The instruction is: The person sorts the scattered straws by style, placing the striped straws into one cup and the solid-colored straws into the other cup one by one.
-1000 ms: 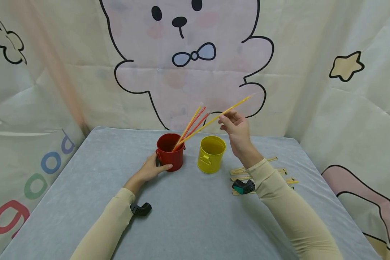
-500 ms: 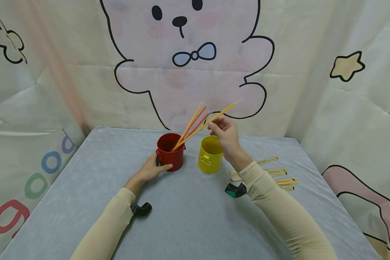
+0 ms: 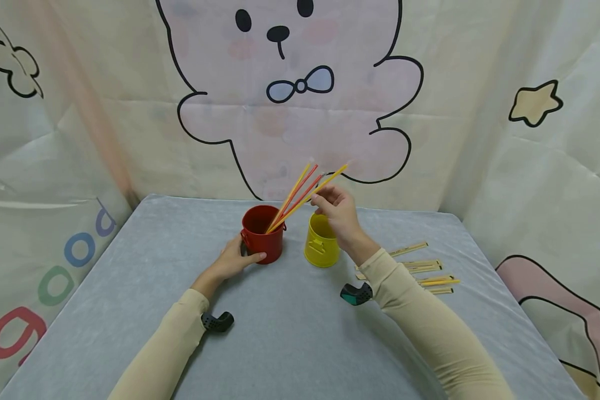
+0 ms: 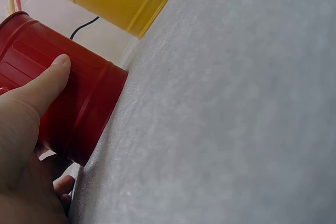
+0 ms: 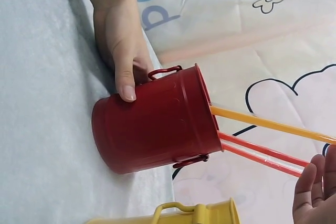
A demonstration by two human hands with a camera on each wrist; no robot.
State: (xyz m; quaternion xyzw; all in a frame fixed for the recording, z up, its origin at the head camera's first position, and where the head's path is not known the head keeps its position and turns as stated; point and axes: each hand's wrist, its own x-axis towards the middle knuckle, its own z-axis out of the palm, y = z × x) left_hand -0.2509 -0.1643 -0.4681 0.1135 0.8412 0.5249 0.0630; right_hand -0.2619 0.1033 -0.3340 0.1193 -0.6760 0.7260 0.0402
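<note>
My left hand (image 3: pixel 228 260) grips the small red bucket (image 3: pixel 263 244) low on its side, thumb across the front and fingers behind. The bucket stands upright on the table. Several thin yellow and red sticks lean to the right out of its mouth. With its fingertips, my right hand (image 3: pixel 339 216) pinches a long yellow stick (image 3: pixel 300 204), whose lower end is inside the red bucket. In the right wrist view, red sticks (image 5: pixel 265 149) stick out just beside the right fingers. Close below that hand stands a small yellow bucket (image 3: pixel 321 247), partly covered by it in the head view.
To the right, several flat, pale wooden-looking strips (image 3: pixel 422 266) lie on the table, partly behind the right sleeve; a yellow stick (image 3: pixel 437 281) lies among them. A grey-blue cloth (image 3: pixel 280 344) covers the table. Printed curtains (image 3: pixel 460 155) surround its back and sides.
My right hand has moved left and slightly down, lowering the yellow stick farther into the red bucket. My left hand and both buckets have stayed in place.
</note>
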